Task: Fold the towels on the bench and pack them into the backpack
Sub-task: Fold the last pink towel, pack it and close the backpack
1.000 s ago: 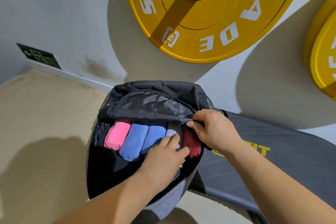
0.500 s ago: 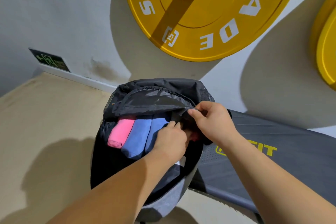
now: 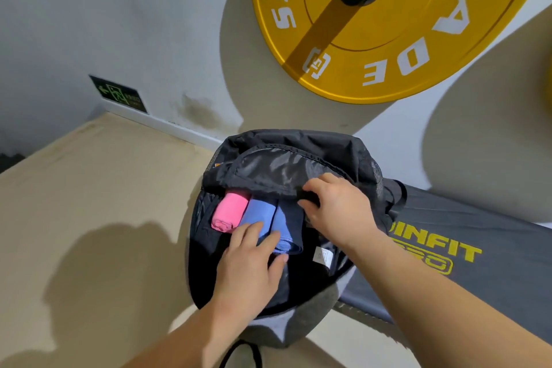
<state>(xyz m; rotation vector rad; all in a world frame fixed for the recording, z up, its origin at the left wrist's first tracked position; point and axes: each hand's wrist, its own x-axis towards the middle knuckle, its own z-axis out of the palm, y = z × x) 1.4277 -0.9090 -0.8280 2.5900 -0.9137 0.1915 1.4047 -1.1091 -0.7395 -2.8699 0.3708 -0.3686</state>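
Note:
A black and grey backpack (image 3: 301,326) stands open at the left end of the dark bench (image 3: 478,242). Inside it lie a rolled pink towel (image 3: 228,212) and two rolled blue towels (image 3: 285,225) side by side. My left hand (image 3: 254,266) rests flat inside the opening, its fingers spread over the lower ends of the blue towels. My right hand (image 3: 337,209) pinches the black upper flap (image 3: 268,170) of the opening at its right side. Any towels further right are hidden under that flap and hand.
A yellow weight plate (image 3: 382,48) hangs on the wall above the backpack, and the edge of another shows at the far right. A beige floor (image 3: 89,218) spreads to the left. A green exit sign (image 3: 119,94) sits low on the wall.
My left hand has drawn back from deep in the right side to the blue towels. My right hand has pulled the flap further over, covering the grey and red towels.

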